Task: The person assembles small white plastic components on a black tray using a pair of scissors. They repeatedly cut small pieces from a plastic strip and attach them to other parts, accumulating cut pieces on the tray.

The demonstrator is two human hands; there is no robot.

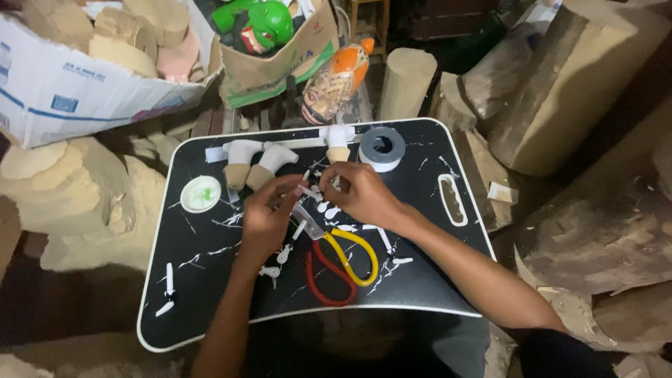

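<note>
Over the middle of a black lap tray (pixel 210 301) with white streaks, my left hand (pixel 266 218) and my right hand (pixel 360 192) meet. Together they pinch a small white tooth-shaped piece (pixel 308 191) between the fingertips. Several more small white pieces (pixel 326 208) lie scattered under and around the hands. Scissors with one red and one yellow handle (pixel 343 262) lie just below the hands, blades pointing up-left under my left hand.
Three white-and-tan carved parts (pixel 241 162) and a roll of grey tape (pixel 382 147) stand along the tray's far edge; a small white lid with green inside (pixel 200 194) sits at left. Cardboard boxes (pixel 63 91), a painted mask (pixel 334 80) and wood blocks (pixel 574 77) surround the tray.
</note>
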